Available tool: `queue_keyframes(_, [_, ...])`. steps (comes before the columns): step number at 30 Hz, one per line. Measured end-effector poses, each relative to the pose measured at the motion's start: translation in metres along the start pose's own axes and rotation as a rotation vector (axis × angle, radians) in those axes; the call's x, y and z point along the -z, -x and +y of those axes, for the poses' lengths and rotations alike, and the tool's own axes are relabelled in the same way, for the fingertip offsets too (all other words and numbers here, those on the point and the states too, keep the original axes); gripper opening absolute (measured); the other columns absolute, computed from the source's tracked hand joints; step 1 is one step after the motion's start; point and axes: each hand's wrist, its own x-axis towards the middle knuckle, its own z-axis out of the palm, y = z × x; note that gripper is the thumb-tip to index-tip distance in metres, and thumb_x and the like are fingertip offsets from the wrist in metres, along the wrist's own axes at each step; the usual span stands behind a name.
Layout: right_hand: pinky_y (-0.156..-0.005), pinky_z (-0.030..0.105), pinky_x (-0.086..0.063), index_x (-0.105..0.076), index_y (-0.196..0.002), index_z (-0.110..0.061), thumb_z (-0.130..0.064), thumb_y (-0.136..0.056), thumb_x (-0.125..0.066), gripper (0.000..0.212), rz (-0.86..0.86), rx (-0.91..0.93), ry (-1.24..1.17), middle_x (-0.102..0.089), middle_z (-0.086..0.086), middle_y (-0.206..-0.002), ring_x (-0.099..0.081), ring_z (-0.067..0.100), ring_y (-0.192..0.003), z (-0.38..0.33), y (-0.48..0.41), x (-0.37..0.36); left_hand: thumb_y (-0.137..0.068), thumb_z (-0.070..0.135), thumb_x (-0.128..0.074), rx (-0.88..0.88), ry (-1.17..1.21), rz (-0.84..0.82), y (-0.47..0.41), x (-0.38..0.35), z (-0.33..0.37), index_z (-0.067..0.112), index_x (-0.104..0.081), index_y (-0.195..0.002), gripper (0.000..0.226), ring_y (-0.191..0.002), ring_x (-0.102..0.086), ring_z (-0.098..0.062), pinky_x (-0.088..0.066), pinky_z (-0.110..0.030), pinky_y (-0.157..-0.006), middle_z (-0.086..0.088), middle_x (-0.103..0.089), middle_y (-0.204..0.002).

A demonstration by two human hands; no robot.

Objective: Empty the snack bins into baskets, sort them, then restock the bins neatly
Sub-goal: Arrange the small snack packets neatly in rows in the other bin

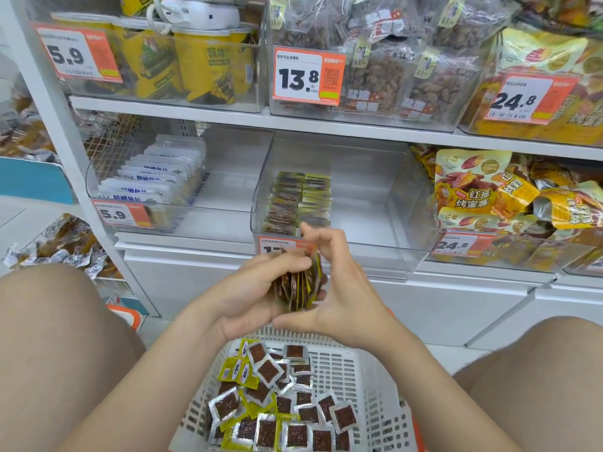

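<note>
Both hands were found in front of the lower shelf, directly above the white basket point(342, 363). Between them was a stack of packets point(298, 285), small brown and yellow sachets standing on edge and pressed face to face.

The left hand point(251, 291) grasped the stack from its left side, fingers curled round it and thumb lying across the top. The right hand point(342, 298) closed on the opposite side, with the thumb hooked beneath the stack and the fingers loosely bent above it.

The basket held loose packets point(277, 402) of the same kind, lying flat and jumbled.

Behind the hands stood a clear bin point(385, 223) on the shelf. Two tidy rows of packets point(298, 200) stood on edge against its left wall.

The neighbouring bin point(98, 177) to the left held white packets point(156, 177), filed upright in one row.
</note>
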Motion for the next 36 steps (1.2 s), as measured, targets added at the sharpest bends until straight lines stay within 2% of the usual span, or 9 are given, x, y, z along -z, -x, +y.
queue_keyframes(5, [-0.109, 0.030, -0.045, -0.035, -0.153, -0.046, -0.043, -0.062, -0.100, 0.112, 0.011, 0.063, 0.084, -0.065, -0.018, -0.131, -0.061, 0.003, -0.124, 0.002, 0.002, 0.002, -0.086, 0.021, -0.076, 0.042, 0.051, -0.036, 0.004, -0.004, -0.003, 0.000, -0.064, -0.134, 0.053, -0.108, -0.073, -0.028, -0.063, -0.036, -0.083, -0.023, -0.068, -0.129])
queue_keyframes(9, [-0.114, 0.027, -0.039, -0.028, -0.158, -0.038, -0.039, -0.073, -0.093, 0.107, -0.033, 0.094, 0.170, -0.048, -0.020, -0.146, -0.044, -0.004, -0.138, -0.003, 0.006, -0.006, -0.076, 0.036, -0.084, 0.132, -0.019, -0.021, 0.006, -0.009, -0.004, 0.015, -0.076, -0.110, 0.041, -0.091, -0.076, -0.024, -0.063, -0.038, -0.074, -0.014, -0.075, -0.107])
queue_keyframes(13, [-0.123, 0.034, -0.034, -0.011, -0.164, -0.038, -0.015, -0.077, -0.078, 0.112, -0.274, 0.012, -0.070, -0.030, -0.014, -0.165, -0.029, -0.003, -0.151, -0.003, 0.009, 0.015, -0.086, 0.042, -0.075, 0.184, -0.012, 0.050, 0.003, -0.009, -0.005, 0.011, -0.072, -0.117, 0.044, -0.096, -0.073, -0.029, -0.059, -0.048, -0.088, -0.016, -0.073, -0.113])
queue_keyframes(21, [-0.116, 0.035, -0.042, -0.025, -0.162, -0.037, -0.007, -0.100, -0.067, 0.081, -0.353, -0.016, -0.018, -0.051, -0.013, -0.149, -0.046, 0.006, -0.142, 0.004, 0.004, 0.037, -0.080, 0.045, -0.083, 0.236, -0.337, -0.071, 0.004, -0.004, 0.006, 0.014, -0.067, -0.116, 0.050, -0.072, -0.063, -0.023, -0.043, -0.022, -0.042, -0.011, -0.059, -0.085])
queue_keyframes(23, [-0.107, 0.033, -0.047, -0.029, -0.160, -0.039, -0.017, -0.100, -0.070, 0.076, -0.361, 0.002, 0.043, -0.054, -0.013, -0.143, -0.050, 0.009, -0.135, 0.004, 0.003, 0.042, -0.084, 0.064, -0.075, 0.219, -0.398, -0.047, 0.002, -0.005, 0.010, 0.016, -0.068, -0.108, 0.054, -0.069, -0.063, -0.023, -0.038, -0.020, -0.041, -0.009, -0.061, -0.080])
queue_keyframes(26, [-0.096, 0.052, -0.051, -0.038, -0.151, -0.038, -0.029, -0.103, -0.065, 0.056, -0.317, 0.020, 0.057, -0.060, -0.011, -0.131, -0.060, 0.025, -0.115, 0.009, -0.002, 0.042, -0.092, 0.078, -0.046, 0.123, -0.302, 0.050, -0.001, -0.006, 0.018, 0.009, -0.075, -0.112, 0.078, -0.065, -0.060, -0.028, -0.031, -0.018, -0.041, -0.011, -0.073, -0.092])
queue_keyframes(30, [-0.095, 0.060, -0.053, -0.049, -0.140, -0.030, -0.035, -0.099, -0.066, 0.044, -0.067, -0.037, -0.136, -0.066, -0.001, -0.124, -0.065, 0.034, -0.107, 0.020, -0.021, 0.044, -0.102, 0.072, -0.029, -0.105, -0.255, 0.238, -0.013, -0.002, 0.022, 0.013, -0.072, -0.120, 0.075, -0.071, -0.070, -0.032, -0.049, -0.029, -0.048, -0.015, -0.075, -0.113])
queue_keyframes(33, [-0.102, 0.050, -0.051, -0.049, -0.140, -0.028, -0.028, -0.102, -0.065, 0.041, 0.192, -0.136, -0.067, -0.065, -0.001, -0.116, -0.064, 0.019, -0.108, 0.033, -0.046, 0.056, -0.107, 0.050, -0.044, -0.476, -0.962, 0.597, -0.022, 0.015, 0.016, 0.026, -0.063, -0.118, 0.033, -0.074, -0.070, -0.017, -0.052, -0.037, -0.068, 0.003, -0.065, -0.125])
queue_keyframes(36, [-0.101, 0.045, -0.046, -0.042, -0.143, -0.024, -0.025, -0.103, -0.062, 0.044, 0.259, -0.243, 0.169, -0.056, -0.006, -0.104, -0.053, 0.025, -0.113, 0.048, -0.068, 0.064, -0.101, 0.033, -0.052, -0.543, -1.774, 0.525, -0.032, 0.040, 0.003, 0.032, -0.045, -0.140, 0.039, -0.077, -0.066, -0.021, -0.052, -0.039, -0.065, 0.010, -0.031, -0.152])
